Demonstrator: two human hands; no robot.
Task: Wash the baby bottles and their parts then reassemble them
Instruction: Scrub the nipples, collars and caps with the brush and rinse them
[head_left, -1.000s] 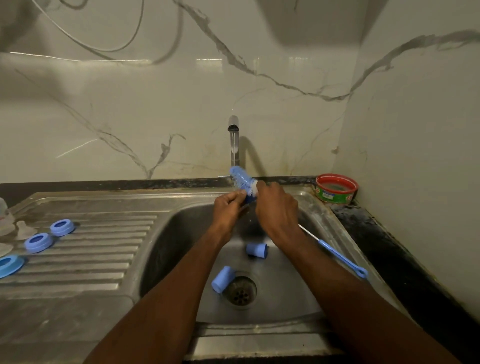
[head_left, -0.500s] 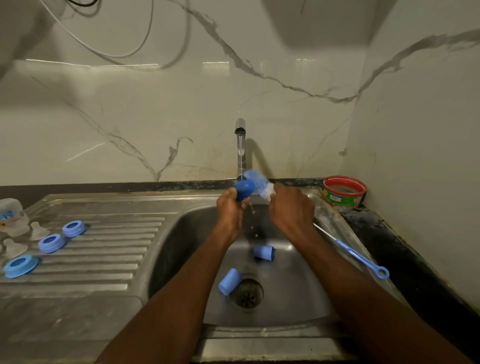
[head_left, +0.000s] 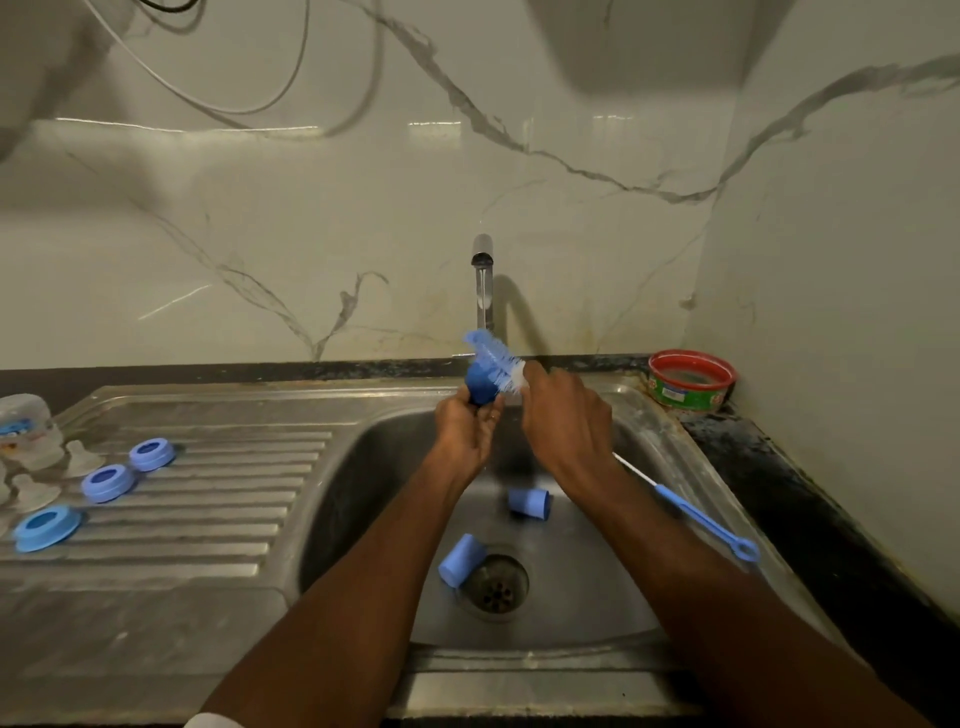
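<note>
My left hand (head_left: 465, 434) grips a dark blue bottle cap (head_left: 480, 385) over the sink, just under the tap. My right hand (head_left: 566, 423) holds a blue bottle brush (head_left: 493, 358); its bristle head lies across the top of the cap and its long handle sticks out to the lower right. Two light blue caps (head_left: 529, 503) (head_left: 457, 560) lie in the sink basin (head_left: 587, 582), one beside the drain. On the drainboard at left sit three blue screw rings (head_left: 151, 453) (head_left: 107, 482) (head_left: 47, 527), clear teats (head_left: 78, 457) and a clear bottle (head_left: 23, 428).
The tap (head_left: 482, 283) stands behind the hands with a thin stream of water. A red and green tub (head_left: 691, 382) sits on the dark counter at the back right corner. The drain (head_left: 493, 584) is open in the basin floor. Walls close in behind and at right.
The brush head has come out of the cap and now lies across its top. My left hand has turned the cap. The view has shifted slightly, showing the bottle at left.
</note>
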